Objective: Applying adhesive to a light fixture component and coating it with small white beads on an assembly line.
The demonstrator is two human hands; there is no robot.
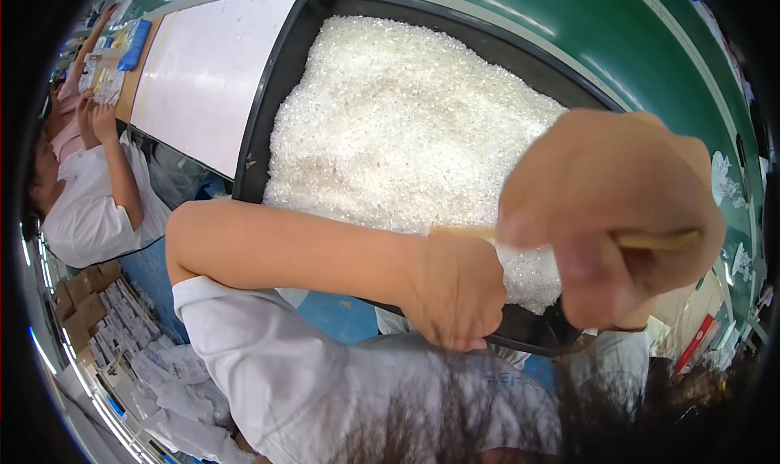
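Observation:
A black tray (264, 131) holds a broad heap of small, clear, glittering beads or granules (390, 123). My left hand (455, 293) is curled over the tray's near side, its fingers folded and mostly hidden from view. Just beyond its knuckles shows a short piece of a tan strip (461, 231). Raised close to the camera and somewhat blurred, my right hand (609, 212) is closed around a thin tan stick or strip (658, 240). Whether both tan pieces are one thing, I cannot tell.
A white board (211, 66) lies left of the tray on the green table (520, 17). Another person (97, 192) sits at the left. Boxes (85, 301) and plastic bags (179, 383) stand at lower left. Small clear pieces (725, 179) and a red object (693, 344) lie at right.

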